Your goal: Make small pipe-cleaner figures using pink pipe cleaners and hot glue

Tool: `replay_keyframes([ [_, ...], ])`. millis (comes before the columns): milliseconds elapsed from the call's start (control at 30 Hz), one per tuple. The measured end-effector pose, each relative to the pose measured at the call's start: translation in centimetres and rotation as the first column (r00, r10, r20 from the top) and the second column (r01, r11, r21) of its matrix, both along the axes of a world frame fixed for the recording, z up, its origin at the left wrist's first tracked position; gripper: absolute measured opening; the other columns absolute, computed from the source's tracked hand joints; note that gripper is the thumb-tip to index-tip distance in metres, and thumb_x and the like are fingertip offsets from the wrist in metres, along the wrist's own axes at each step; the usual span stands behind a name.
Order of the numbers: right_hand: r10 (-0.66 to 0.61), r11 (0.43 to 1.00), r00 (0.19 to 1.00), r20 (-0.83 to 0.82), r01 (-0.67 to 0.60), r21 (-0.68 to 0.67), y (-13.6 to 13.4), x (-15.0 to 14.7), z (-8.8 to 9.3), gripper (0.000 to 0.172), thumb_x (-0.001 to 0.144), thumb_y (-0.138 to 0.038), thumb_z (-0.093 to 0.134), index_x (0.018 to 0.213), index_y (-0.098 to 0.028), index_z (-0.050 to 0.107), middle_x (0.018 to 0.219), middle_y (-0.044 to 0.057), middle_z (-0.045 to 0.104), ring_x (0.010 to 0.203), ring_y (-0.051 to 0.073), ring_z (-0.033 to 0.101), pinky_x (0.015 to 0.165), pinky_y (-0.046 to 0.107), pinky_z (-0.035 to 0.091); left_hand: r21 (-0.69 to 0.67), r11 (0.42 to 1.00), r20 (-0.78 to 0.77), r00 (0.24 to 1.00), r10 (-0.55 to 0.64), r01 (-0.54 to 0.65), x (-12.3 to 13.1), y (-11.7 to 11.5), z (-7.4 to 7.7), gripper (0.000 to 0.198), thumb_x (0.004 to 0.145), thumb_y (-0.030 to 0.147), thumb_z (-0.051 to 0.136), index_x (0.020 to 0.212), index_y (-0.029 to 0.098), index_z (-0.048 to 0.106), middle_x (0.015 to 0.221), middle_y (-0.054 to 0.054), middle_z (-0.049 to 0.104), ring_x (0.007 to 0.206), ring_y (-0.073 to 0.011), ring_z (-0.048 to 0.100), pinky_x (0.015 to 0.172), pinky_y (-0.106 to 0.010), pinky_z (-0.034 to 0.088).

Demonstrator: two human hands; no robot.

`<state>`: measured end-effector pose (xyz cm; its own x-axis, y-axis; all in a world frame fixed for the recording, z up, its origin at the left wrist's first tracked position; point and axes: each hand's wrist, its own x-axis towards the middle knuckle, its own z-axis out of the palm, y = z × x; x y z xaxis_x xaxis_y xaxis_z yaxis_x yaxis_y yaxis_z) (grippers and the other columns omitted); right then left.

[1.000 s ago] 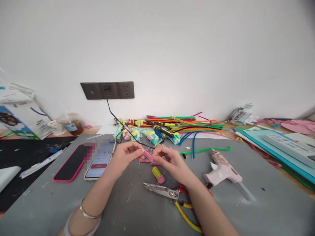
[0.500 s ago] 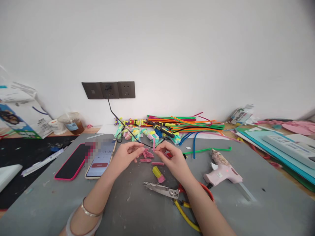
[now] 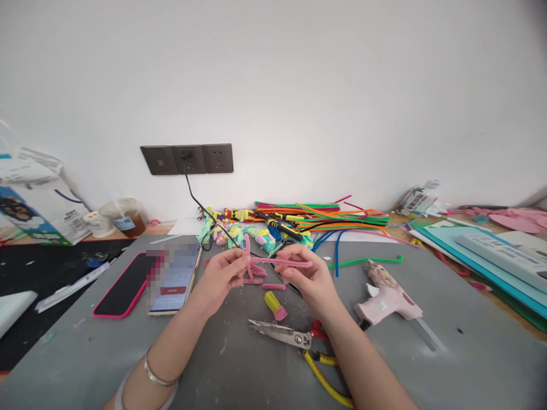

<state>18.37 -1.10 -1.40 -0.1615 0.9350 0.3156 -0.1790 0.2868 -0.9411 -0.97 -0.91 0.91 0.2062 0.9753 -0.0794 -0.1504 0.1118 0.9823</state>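
A pink pipe cleaner (image 3: 262, 260) is bent, with one short end standing up and a longer length running sideways to the right. My left hand (image 3: 224, 273) is closed, its thumb and fingers pinching the stem at the bend. Along the longer length, my right hand (image 3: 306, 279) curls its fingers around the stem, with the thumb beneath. Several short pink pipe cleaner pieces (image 3: 273, 286) lie on the mat below and between the hands. Nearer me is a yellow and pink pipe cleaner bundle (image 3: 276, 306). Scissors (image 3: 294, 336) lie beside my right forearm.
A pink glue gun (image 3: 388, 302) lies on the grey mat (image 3: 213, 359) at right. Two phones, one pink-cased (image 3: 128, 285), sit at left. Behind the hands are coloured pipe cleaners (image 3: 342, 219), fluffy pastel pieces (image 3: 239, 234) and a black cable (image 3: 194, 199). A drink cup (image 3: 128, 219) stands back left.
The pink pipe cleaner's bend is now in my left hand, and its long length points right. My right hand has shifted slightly right and turned, with its fingers less tightly pinched.
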Motion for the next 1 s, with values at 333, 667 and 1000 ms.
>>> replay_keyframes([
  [333,0.121,0.990,0.990,-0.074,-0.126,-0.069,0.4,-0.1,-0.2,0.025,0.081,-0.045,0.076,0.077,-0.022,0.068,0.091,0.005,0.071,0.087,0.021,0.065,0.078,0.034,0.053,0.020,0.978,-0.201,0.959,-0.197,0.205,0.8,-0.7,-0.4,0.032,0.070,0.045,0.078,0.064,0.016,0.068,0.059,0.003,0.051,0.055,-0.0093,0.038,0.052,-0.023,0.027],
  [667,0.086,0.968,0.975,-0.205,-0.131,-0.216,0.7,-0.1,-0.4,0.030,0.067,-0.036,0.089,0.081,-0.022,0.065,0.073,-0.002,0.071,0.071,0.017,0.068,0.070,0.029,0.054,0.069,0.970,-0.338,0.920,-0.197,0.233,0.6,-0.8,-0.4,0.024,0.075,0.039,0.073,0.068,0.016,0.070,0.063,0.000,0.060,0.058,-0.0126,0.049,0.054,-0.023,0.035],
  [1000,0.025,0.967,0.975,-0.221,-0.080,-0.242,0.9,0.0,-0.6,0.023,0.067,-0.034,0.089,0.071,-0.020,0.071,0.079,0.004,0.079,0.073,0.018,0.072,0.073,0.031,0.055,0.566,0.825,-0.410,0.869,0.276,0.004,1.1,-0.8,-1.3,0.013,0.082,0.030,0.072,0.081,0.019,0.079,0.078,-0.007,0.077,0.063,-0.0165,0.065,0.053,-0.023,0.047],
])
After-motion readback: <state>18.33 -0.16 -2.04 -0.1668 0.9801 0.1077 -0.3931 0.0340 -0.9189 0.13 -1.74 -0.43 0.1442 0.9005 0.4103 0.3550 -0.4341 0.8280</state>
